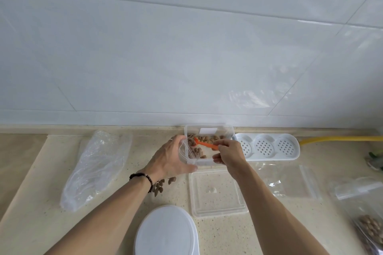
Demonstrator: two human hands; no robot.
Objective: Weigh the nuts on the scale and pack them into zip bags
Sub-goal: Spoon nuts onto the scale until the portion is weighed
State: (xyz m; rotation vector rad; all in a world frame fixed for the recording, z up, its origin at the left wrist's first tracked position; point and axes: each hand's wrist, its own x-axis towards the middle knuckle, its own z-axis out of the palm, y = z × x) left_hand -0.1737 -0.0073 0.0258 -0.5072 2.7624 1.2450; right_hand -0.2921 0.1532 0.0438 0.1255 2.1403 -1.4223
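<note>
A clear plastic box (209,130) of brown nuts (208,138) stands at the back of the counter by the wall. My right hand (228,154) grips an orange scoop (205,144) whose tip lies among the nuts. My left hand (172,157) holds a clear zip bag (187,152) open against the box's left side; some nuts show through it. A few nuts (160,186) lie under my left wrist. The white round scale (166,232) sits at the near edge. An empty zip bag (290,182) lies to the right, and a filled zip bag (371,227) at the far right.
The box's clear lid (217,192) lies in front of the box. A crumpled clear plastic bag (97,167) lies at the left. A white perforated tray (267,147) stands right of the box, with a yellow hose (339,138) behind it along the wall.
</note>
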